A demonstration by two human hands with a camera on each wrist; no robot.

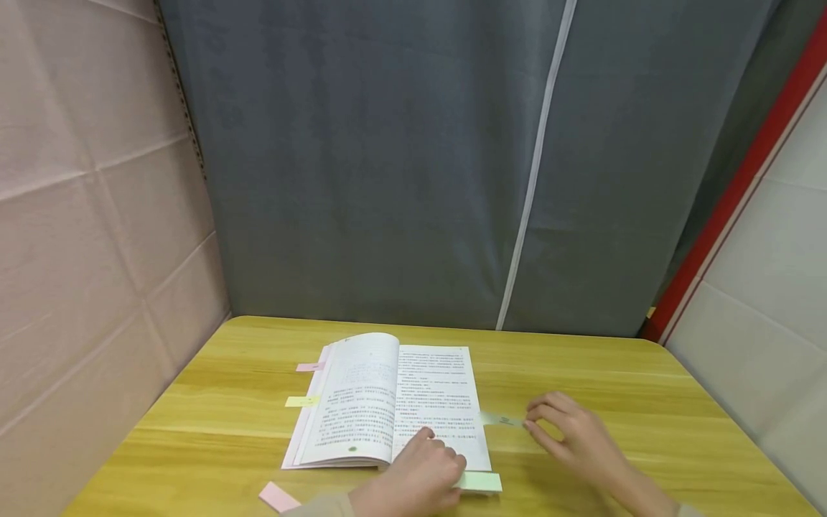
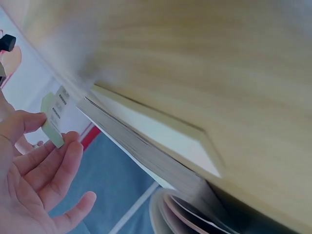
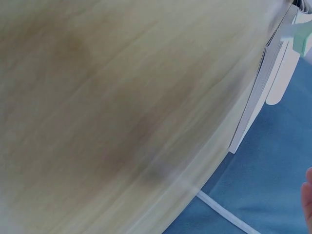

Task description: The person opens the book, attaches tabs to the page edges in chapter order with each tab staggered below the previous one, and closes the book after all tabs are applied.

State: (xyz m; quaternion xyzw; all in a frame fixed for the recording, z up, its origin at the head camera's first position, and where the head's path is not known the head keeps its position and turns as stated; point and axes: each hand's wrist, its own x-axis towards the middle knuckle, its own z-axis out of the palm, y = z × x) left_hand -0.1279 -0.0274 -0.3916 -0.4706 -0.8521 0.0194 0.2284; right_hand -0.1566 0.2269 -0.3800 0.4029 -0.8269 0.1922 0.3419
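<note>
An open book (image 1: 433, 402) lies on the wooden table, its left pages curving up. My left hand (image 1: 423, 470) is at the book's lower edge and pinches a pale green sticky-note pad (image 1: 479, 482) between thumb and fingers. In the left wrist view, that pad (image 2: 51, 119) stands tilted, with small printed marks beside it. A translucent green sticky tab (image 1: 502, 420) sticks out from the book's right edge. My right hand (image 1: 575, 438) pinches its outer end with thumb and forefinger. Only a sliver of the right hand (image 3: 307, 197) shows in the right wrist view.
A pink tab (image 1: 310, 367) and a yellow tab (image 1: 302, 401) project from the book's left side. A pink sticky-note pad (image 1: 278, 497) lies at the front left of the table (image 1: 194, 431). A grey curtain (image 1: 388, 179) hangs behind the table.
</note>
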